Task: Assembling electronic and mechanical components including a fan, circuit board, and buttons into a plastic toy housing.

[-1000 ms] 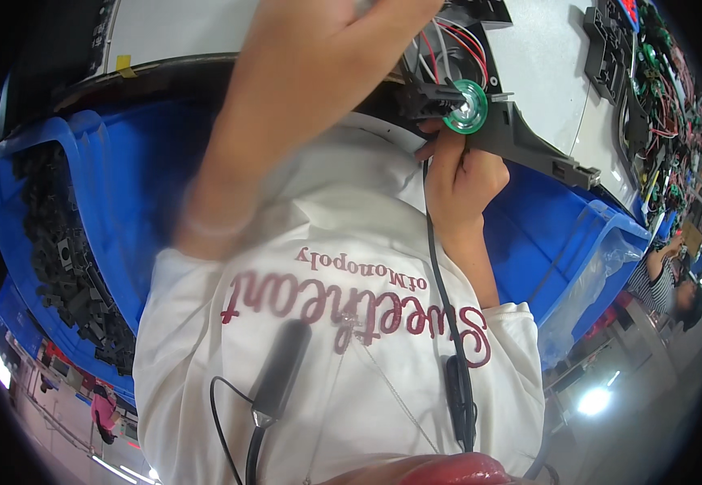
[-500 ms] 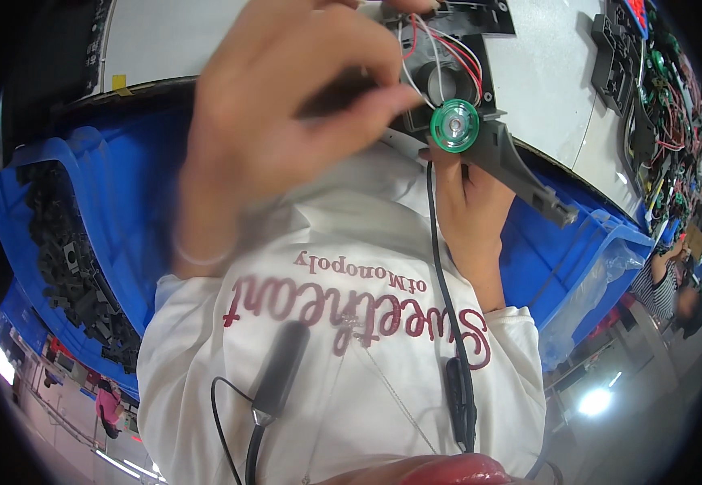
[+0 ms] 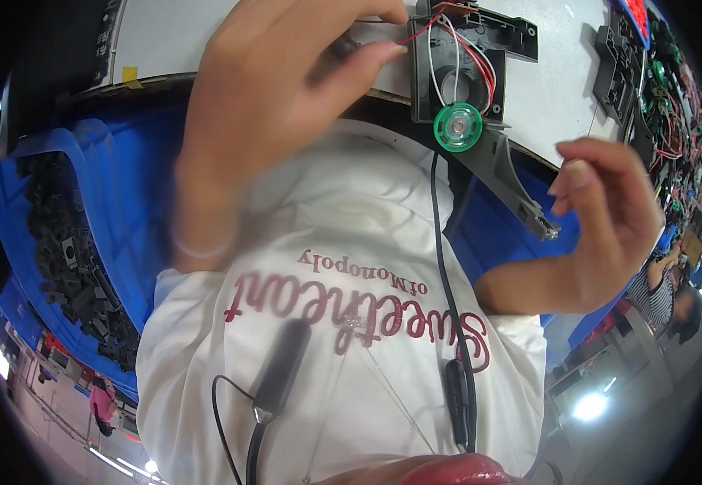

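My left hand (image 3: 274,85) is over the table's near edge, thumb and fingers bent around a thin red wire (image 3: 417,35). Its palm side is mostly hidden. The wire runs to a small brown board (image 3: 454,10) at the top of a dark grey plastic housing (image 3: 426,85). White and red wires cross the housing down to a round green-rimmed speaker (image 3: 458,127) at its near edge. A curved grey plastic arm (image 3: 503,170) sticks out from there toward the lower right. Beside its tip my right hand (image 3: 609,218) is raised, fingers loosely curled and apart, holding nothing.
A blue bin (image 3: 84,190) at left holds many small dark plastic parts (image 3: 68,250). Dark plastic housings (image 3: 616,69) lie on the white table (image 3: 565,89) at right, beside a heap of wired green parts (image 3: 670,133). A black cable (image 3: 438,234) hangs down my front.
My right hand has let go from beneath the housing and moved right. My left hand has shifted slightly up, drawing the red wire to the left. The housing lies slightly farther right.
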`<state>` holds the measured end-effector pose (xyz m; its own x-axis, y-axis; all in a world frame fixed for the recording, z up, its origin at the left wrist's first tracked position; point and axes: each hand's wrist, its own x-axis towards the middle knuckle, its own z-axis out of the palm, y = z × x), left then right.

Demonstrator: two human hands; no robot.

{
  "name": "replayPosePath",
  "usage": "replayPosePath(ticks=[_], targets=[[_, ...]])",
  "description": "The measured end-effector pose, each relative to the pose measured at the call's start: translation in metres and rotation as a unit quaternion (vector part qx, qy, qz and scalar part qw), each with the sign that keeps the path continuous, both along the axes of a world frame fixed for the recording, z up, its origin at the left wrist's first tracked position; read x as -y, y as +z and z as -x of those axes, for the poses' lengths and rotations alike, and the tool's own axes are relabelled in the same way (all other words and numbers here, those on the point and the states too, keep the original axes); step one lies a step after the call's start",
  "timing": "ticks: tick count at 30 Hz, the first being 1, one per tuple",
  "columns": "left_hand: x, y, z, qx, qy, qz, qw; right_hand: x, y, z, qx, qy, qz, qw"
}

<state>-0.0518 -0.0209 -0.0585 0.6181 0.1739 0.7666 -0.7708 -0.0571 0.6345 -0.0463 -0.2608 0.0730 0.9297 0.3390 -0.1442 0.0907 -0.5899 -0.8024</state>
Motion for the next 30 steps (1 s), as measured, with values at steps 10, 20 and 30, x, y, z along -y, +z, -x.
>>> replayPosePath(ticks=[10,20,30], targets=[[0.016,-0.005,-0.025,0.116,0.105,-0.03,0.987,-0.086,0.003,-0.031,0.019,0.161,0.24,0.957],[0.01,-0.003,-0.022,0.101,0.146,-0.098,0.979,-0.047,-0.028,-0.052,0.062,0.014,0.087,0.994],[0.011,-0.005,-0.02,0.106,0.161,-0.134,0.972,-0.042,-0.013,-0.055,-0.06,0.112,0.108,0.986]])
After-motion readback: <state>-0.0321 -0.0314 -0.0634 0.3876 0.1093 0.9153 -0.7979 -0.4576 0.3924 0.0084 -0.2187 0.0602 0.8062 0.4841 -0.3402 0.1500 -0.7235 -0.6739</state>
